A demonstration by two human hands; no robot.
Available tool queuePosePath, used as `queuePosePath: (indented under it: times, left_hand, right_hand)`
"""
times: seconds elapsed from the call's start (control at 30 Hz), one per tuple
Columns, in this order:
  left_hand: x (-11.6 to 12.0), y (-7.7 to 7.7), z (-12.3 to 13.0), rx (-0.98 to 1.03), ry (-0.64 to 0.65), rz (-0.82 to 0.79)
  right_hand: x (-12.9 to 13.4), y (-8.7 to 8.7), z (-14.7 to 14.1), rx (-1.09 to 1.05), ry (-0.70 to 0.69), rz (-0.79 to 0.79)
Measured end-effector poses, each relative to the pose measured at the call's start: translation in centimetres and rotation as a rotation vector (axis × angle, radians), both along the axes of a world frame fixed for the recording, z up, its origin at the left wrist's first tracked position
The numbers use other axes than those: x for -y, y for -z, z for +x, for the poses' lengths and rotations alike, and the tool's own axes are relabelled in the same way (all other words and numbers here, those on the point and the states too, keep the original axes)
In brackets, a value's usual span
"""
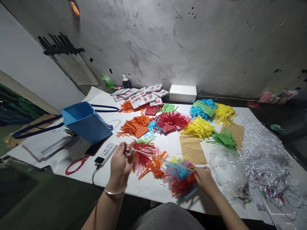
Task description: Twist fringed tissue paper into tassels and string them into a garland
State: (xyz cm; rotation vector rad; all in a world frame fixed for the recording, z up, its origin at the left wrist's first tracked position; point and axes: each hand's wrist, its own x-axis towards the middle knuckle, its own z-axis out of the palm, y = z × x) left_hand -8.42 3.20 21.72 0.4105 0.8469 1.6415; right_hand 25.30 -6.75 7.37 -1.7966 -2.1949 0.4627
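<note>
A thin white string (pixel 153 156) runs taut between my two hands. Its left end is pinched in my left hand (pixel 122 159), which wears a bangle at the wrist. My right hand (pixel 204 179) is closed around the other end, beside a bunch of multicoloured paper fringe (pixel 182 180). That bunch is blurred and appears to hang from the string over the table's front edge. Below the string lie a red fringe tassel (pixel 143 155) and an orange fringe tassel (pixel 157 166) on the white-covered table. My right fingers are partly hidden.
Orange (pixel 135 124), dark red (pixel 169 120), yellow (pixel 198 127) and green (pixel 224 140) fringe piles lie behind. At left are a blue bag (pixel 87 121) and a power bank (pixel 105 154). Clear plastic (pixel 226 169) and silvery strands (pixel 266 153) cover the right side. Picture packets (pixel 137 101) and a white box (pixel 182 93) stand at the back.
</note>
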Motion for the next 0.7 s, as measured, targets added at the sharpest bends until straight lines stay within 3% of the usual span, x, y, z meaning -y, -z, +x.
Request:
queuePosePath:
  times: [0.17, 0.23, 0.3, 0.37, 0.43, 0.53, 0.6, 0.7]
  left_hand:
    - [-1.3, 0.6, -3.7, 0.065, -0.159, 0.012]
    - [-1.6, 1.1, -4.0, 0.062, -0.193, 0.004]
    - [-1.5, 1.5, -3.2, 0.028, -0.207, -0.018]
    - [-0.7, 2.1, -1.2, -0.069, -0.185, -0.018]
    - [1.0, 2.8, 1.8, -0.252, -0.057, 0.018]
    - [4.4, 4.3, 7.2, -0.59, 0.371, 0.084]
    - [6.5, 5.5, 10.1, -0.697, 0.564, 0.16]
    - [8.1, 7.0, 12.3, -0.754, 0.673, 0.189]
  right_hand:
    - [0.2, -1.4, 13.3, 0.266, 0.236, 0.087]
    - [0.3, -2.1, 16.3, 0.318, 0.318, 0.084]
    - [0.3, -2.7, 16.4, 0.372, 0.39, 0.062]
    - [0.2, -3.5, 13.6, 0.373, 0.406, 0.084]
    - [0.2, -4.6, 8.4, 0.186, 0.292, 0.171]
    - [0.3, -6.6, -0.4, -0.328, 0.042, 0.188]
    - [0.6, -7.7, -4.7, -0.609, -0.036, 0.105]
    - [1.0, -8.3, -7.6, -0.901, 0.088, 0.015]
